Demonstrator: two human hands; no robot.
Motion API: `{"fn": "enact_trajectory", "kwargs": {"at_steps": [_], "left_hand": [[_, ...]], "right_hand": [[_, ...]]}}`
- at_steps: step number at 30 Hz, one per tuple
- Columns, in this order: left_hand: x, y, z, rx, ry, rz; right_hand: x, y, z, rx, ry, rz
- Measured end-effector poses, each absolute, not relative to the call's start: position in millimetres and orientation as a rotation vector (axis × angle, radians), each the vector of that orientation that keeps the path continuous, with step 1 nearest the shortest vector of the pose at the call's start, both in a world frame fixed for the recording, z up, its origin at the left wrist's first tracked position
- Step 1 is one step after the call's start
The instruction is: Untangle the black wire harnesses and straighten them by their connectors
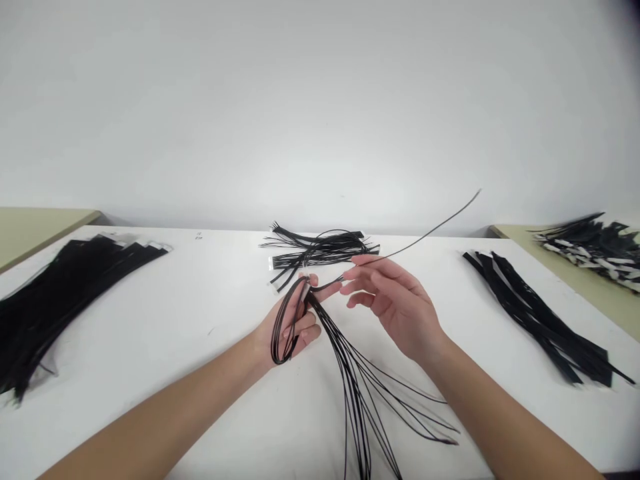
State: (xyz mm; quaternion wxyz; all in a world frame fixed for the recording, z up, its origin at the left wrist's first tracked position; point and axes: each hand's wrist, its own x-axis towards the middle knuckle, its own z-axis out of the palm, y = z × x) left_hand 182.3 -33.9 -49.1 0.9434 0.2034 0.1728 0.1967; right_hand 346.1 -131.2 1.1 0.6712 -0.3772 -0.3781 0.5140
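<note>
My left hand (300, 317) is closed around a bundle of thin black wires (345, 360) near a small whitish connector. Part of the bundle loops back over the fingers, and the loose ends fan out downward over the table. One black wire (435, 230) stands apart from the rest, running up to the right through the fingertips of my right hand (387, 293). Those fingers are loosely curled around it, and they hide the exact point of contact.
On the white table (220, 413), more black wire bundles (325, 250) lie behind my hands. A large pile of black cables (75, 293) is at left, with several flat black cables (540, 313) at right. Black cables with white ends (600, 253) rest on the yellowish side table.
</note>
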Motion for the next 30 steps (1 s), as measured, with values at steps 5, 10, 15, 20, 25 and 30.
{"fn": "enact_trajectory", "kwargs": {"at_steps": [5, 10, 15, 20, 25, 30], "left_hand": [[185, -35, -42, 0.394, 0.461, 0.381], [189, -36, -39, 0.481, 0.594, 0.354], [190, -37, -45, 0.65, 0.6, 0.388], [189, -42, -45, 0.788, 0.585, 0.438], [188, -44, -41, 0.803, 0.568, 0.438], [186, -44, -42, 0.801, 0.531, 0.442]], "right_hand": [[343, -129, 1, -0.943, -0.821, 0.932], [346, -126, 1, -0.944, -0.761, 0.787], [345, -132, 5, -0.896, -0.781, 0.66], [342, -140, 6, -0.97, -0.988, 0.606], [340, -134, -3, -1.38, -1.244, 0.239], [342, -131, -9, -1.518, -1.31, 0.309]]}}
